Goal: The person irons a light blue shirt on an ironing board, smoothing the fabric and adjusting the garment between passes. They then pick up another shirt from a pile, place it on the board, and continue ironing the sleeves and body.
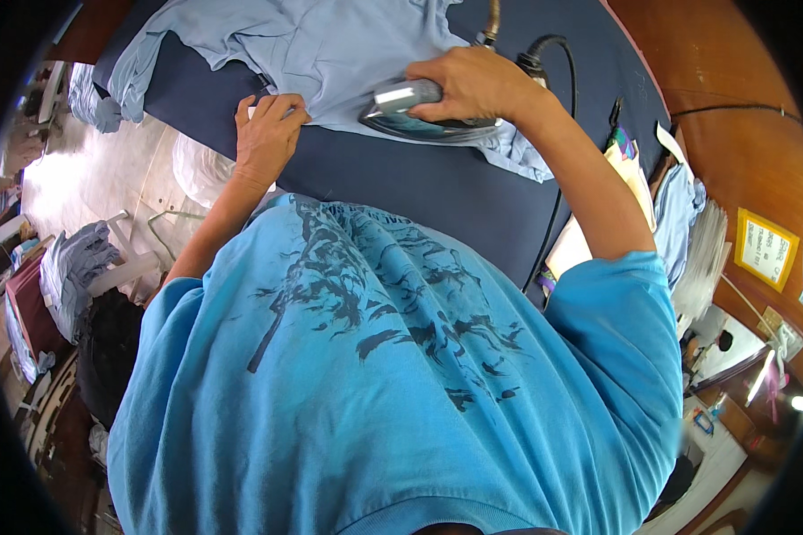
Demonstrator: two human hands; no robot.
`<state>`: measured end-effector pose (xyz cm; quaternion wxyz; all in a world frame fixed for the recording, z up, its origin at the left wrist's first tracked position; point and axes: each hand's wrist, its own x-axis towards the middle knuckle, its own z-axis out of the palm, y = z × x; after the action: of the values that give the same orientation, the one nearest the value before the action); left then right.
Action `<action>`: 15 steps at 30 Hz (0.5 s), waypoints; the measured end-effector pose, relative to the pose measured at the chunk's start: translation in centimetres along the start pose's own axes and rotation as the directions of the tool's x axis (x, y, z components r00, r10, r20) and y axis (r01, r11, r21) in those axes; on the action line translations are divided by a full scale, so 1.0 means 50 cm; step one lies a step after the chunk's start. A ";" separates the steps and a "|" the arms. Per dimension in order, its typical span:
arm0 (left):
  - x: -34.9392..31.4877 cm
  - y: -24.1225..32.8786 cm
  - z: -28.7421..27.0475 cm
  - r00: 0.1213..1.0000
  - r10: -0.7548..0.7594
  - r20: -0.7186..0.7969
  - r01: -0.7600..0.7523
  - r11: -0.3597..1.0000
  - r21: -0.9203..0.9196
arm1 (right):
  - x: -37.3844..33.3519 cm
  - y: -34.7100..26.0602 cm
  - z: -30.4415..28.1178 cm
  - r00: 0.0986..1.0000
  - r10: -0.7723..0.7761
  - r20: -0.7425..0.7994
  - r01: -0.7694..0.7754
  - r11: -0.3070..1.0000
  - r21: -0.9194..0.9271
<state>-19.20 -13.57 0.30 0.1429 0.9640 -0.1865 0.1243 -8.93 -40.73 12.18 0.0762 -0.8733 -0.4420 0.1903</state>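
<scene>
A light blue shirt [321, 45] lies spread over the dark blue ironing table [357, 165]. My right hand [473, 85] is wrapped around the handle of a steam iron [406, 107], whose soleplate rests on the shirt near its close edge. A bunched part of the shirt shows to the right of the iron. My left hand [270, 129] is closed with bent fingers at the shirt's near edge, left of the iron, pinching the cloth. A small white bit shows by its fingers. The fingertips are partly hidden.
A black cord [558, 45] and a brown hose [492, 18] run from the iron. Cream cloth [611, 187] and hanging garments [682, 223] are at the right, beside a wooden wall [732, 53]. A white plastic bag [201, 169] and a grey garment pile [76, 272] are at the left.
</scene>
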 end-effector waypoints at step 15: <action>0.074 0.036 0.040 0.978 -0.208 -0.018 0.208 0.978 -0.001 | -0.030 0.053 0.004 0.998 0.057 -0.037 -0.057 0.998 0.007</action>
<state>-16.22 -17.00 -0.05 0.1564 0.9771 -0.0834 0.1177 -7.85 -43.51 11.59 0.0815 -0.8887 -0.4148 0.1775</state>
